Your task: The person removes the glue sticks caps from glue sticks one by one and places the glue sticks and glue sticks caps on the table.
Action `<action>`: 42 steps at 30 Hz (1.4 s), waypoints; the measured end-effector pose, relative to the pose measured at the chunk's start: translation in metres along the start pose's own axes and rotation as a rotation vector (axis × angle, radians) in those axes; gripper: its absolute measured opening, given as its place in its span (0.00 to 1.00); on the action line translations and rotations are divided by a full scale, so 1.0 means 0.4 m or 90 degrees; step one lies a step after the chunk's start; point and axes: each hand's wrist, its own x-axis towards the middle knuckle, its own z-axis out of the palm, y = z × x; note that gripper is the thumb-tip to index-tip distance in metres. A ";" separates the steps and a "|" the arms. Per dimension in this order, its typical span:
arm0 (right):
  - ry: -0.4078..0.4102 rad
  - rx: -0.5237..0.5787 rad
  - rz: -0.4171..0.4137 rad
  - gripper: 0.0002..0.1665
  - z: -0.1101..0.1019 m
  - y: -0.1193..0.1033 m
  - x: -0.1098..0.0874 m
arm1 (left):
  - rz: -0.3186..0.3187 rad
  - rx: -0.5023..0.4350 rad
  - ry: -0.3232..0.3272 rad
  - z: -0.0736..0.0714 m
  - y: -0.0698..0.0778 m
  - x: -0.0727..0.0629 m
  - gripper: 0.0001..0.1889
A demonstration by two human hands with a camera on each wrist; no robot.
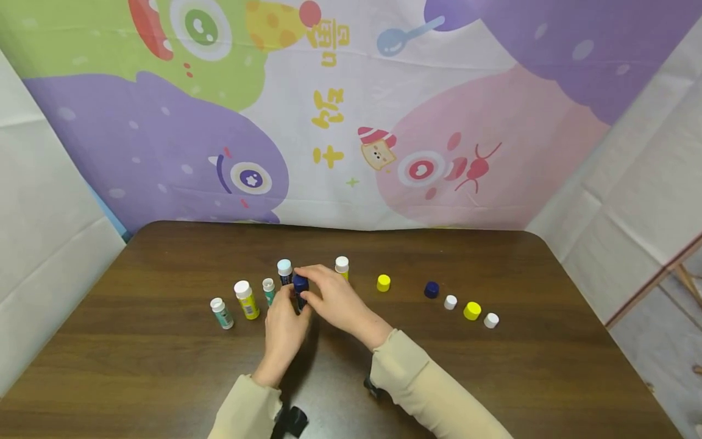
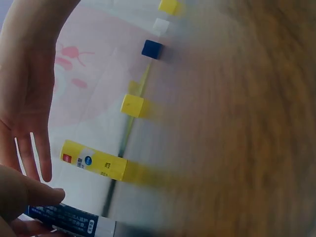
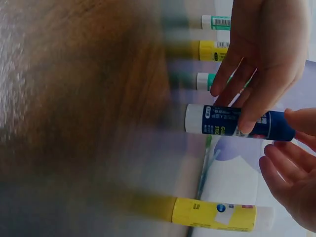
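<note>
A dark blue glue stick (image 3: 229, 121) stands upright on the table between my two hands. My left hand (image 1: 286, 329) pinches its tube with thumb and fingers. At its upper end, my right hand (image 1: 341, 302) holds the dark blue cap (image 3: 281, 126) between thumb and fingertips. The cap sits on the tube. Behind and left stands another blue glue stick (image 1: 284, 268) with a pale top. A yellow glue stick (image 2: 94, 160) is partly covered by my right hand in the head view.
Left of my hands stand a green-labelled glue stick (image 1: 222, 314), a yellow one (image 1: 247, 300) and a second green one (image 1: 269, 289). Loose caps lie rightward: yellow (image 1: 383, 283), dark blue (image 1: 431, 289), white (image 1: 450, 302), yellow (image 1: 472, 311) and white (image 1: 491, 320). A printed cloth (image 1: 340, 201) hangs behind the table.
</note>
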 end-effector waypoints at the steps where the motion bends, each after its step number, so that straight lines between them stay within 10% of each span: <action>1: -0.002 0.004 0.005 0.23 0.002 -0.001 0.000 | 0.001 -0.003 0.000 0.001 -0.002 0.000 0.17; 24: 0.126 0.109 0.144 0.22 -0.047 -0.008 -0.080 | 0.109 -0.028 -0.010 -0.020 0.049 -0.006 0.16; 42: 0.131 0.144 0.128 0.17 -0.131 0.003 -0.152 | 0.228 0.002 -0.068 -0.068 0.115 -0.014 0.16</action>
